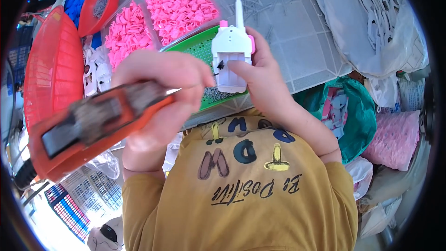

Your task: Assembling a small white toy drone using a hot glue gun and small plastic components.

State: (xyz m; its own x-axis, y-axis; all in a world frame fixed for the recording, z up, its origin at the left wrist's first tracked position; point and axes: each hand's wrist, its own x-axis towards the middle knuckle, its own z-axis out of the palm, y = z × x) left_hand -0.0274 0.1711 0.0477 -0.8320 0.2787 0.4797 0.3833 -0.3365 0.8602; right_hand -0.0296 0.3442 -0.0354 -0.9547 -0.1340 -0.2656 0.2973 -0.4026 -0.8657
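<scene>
My left hand (162,81) is closed, its blurred fingertips curled beside a white plastic toy-like housing. Across that hand lies an orange-red power tool (100,123) with dark grey parts, a ribbed black end and a small shiny metal tip. The fingers seem wrapped round it, though the tool itself hides part of the grip. From its right side, my right hand (262,67) holds the white housing (232,42), thumb at an open compartment. A white rod sticks up from it, pink pieces show at its sides, and a small dark part sits by the compartment's left edge.
A green perforated basket (195,46) with small metal bits lies under my hands. Pink plastic parts (181,4) fill clear trays behind it. At left stand a red basket (51,65) and an orange dustpan-shaped scoop (100,7). A green bag (362,111) sits at right.
</scene>
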